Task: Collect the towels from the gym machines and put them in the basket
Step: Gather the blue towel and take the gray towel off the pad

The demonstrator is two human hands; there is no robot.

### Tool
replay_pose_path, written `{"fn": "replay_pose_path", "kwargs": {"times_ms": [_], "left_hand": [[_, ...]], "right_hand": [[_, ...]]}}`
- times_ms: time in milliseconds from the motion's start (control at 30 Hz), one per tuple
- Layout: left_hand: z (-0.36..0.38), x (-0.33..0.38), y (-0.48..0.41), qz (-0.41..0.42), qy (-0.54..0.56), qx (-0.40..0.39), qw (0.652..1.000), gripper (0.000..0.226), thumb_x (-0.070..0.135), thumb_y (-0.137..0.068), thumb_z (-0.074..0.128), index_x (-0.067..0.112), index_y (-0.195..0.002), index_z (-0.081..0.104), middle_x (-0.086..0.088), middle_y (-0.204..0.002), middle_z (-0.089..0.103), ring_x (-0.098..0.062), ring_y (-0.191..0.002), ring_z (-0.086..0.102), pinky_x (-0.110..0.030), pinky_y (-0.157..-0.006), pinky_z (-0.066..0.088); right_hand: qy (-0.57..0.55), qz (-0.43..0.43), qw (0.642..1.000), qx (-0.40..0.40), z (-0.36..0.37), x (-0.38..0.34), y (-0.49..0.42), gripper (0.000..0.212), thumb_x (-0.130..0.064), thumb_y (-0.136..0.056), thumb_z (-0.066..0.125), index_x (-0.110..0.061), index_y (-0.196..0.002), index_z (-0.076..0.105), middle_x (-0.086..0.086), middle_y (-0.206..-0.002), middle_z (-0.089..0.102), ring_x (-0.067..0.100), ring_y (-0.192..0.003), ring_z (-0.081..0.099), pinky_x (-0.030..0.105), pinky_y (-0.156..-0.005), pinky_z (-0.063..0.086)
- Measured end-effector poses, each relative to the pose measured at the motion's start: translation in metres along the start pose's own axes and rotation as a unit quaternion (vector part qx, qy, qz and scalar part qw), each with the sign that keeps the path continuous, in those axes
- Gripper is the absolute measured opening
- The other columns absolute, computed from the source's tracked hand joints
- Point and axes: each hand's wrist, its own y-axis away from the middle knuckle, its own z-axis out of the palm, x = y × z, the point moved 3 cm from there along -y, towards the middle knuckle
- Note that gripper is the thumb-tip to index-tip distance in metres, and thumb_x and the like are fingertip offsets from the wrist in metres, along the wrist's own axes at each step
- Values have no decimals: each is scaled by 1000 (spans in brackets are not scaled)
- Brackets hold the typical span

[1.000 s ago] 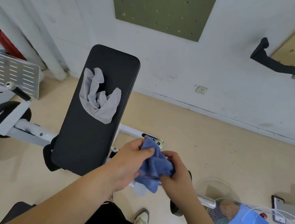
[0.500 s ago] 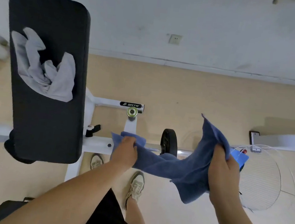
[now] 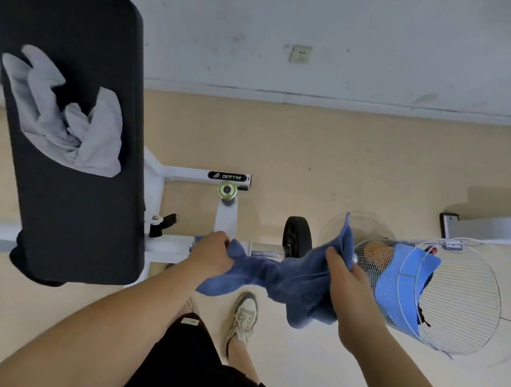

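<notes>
A blue towel (image 3: 283, 276) hangs stretched between my two hands, above the floor. My left hand (image 3: 212, 253) grips its left end, and my right hand (image 3: 341, 278) grips its right part close to the rim of a white wire basket (image 3: 465, 300). The basket stands on the floor at the right and holds a light blue cloth and something orange. A crumpled grey towel (image 3: 65, 117) lies on the black padded bench (image 3: 65, 203) at the left, apart from both hands.
The bench's white metal frame (image 3: 186, 176) with a small black wheel (image 3: 296, 239) runs between bench and basket. My feet in light sneakers (image 3: 243, 316) stand below the towel. A white wall with a socket (image 3: 300, 53) bounds the far side. Another white frame piece (image 3: 495, 227) lies at the right.
The bunched blue towel was pulled open between my hands, and now my hands have drawn somewhat closer, with the right hand near the basket rim. My view swung down and right.
</notes>
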Motion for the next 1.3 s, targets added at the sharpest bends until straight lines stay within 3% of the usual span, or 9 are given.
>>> {"fn": "replay_pose_path", "kwargs": {"times_ms": [167,300,467,633,767,900,1033,1167,1300], "left_hand": [[-75,-17,78,33,191,109,975,24,38,-93,71,15,-96,76,-3,-88,78,-23,-86,73,-42,-76,58],[-143,-18,143,97,181,243,948,38,45,-105,51,41,-67,58,10,-57,52,-8,-55,45,-28,-56,39],[-212,-18,203,152,151,382,899,31,41,-105,50,28,-102,77,8,-77,68,-6,-71,50,-22,-68,44],[-219,-5,208,159,293,273,902,42,47,-103,49,12,-103,72,-9,-86,71,-25,-79,65,-42,-75,57],[-243,-21,187,124,426,212,871,24,26,-107,54,23,-122,73,5,-112,76,-6,-103,70,-20,-91,55],[-266,-46,168,120,465,79,874,14,16,-100,62,12,-106,74,-17,-98,74,-13,-89,68,-42,-93,58],[-290,-89,133,21,654,19,756,21,2,-100,58,-10,-111,72,-25,-103,78,-27,-89,78,-43,-84,66],[-316,-153,60,-86,400,193,892,16,15,-96,59,12,-104,73,-10,-109,77,-22,-93,71,-44,-92,61],[-329,-181,-17,-59,192,178,963,30,25,-99,55,17,-127,56,-7,-126,61,-28,-110,61,-35,-94,48]], "right_hand": [[-46,5,997,-56,27,-21,28,19,-33,-106,54,-28,-88,58,-1,-91,66,16,-83,63,34,-68,49],[16,-33,993,-113,64,-47,46,19,-32,-106,53,-19,-97,65,10,-96,72,24,-88,69,40,-80,55],[59,-99,978,-175,121,-90,63,27,-32,-108,47,-16,-105,68,5,-85,75,19,-78,67,31,-67,51],[-78,-2,952,-297,205,-109,80,56,-47,-107,46,-4,-136,67,10,-102,79,21,-90,73,32,-91,52],[-115,0,947,-299,245,-123,71,62,-57,-101,51,-8,-137,67,24,-133,71,36,-129,66,54,-119,42],[-15,-56,952,-302,275,-145,62,55,-49,-94,68,-3,-122,73,28,-112,75,37,-106,74,50,-97,58],[-13,-76,967,-241,294,-149,41,40,-20,-106,55,14,-127,59,29,-73,57,32,-64,56,41,-61,50],[26,-98,974,-201,302,-147,27,47,-25,-111,44,15,-111,69,17,-65,41,25,-55,30,32,-53,27],[-6,-99,984,-145,297,-142,10,48,-29,-109,52,16,-105,66,12,-54,45,20,-40,35,29,-45,34]]}}
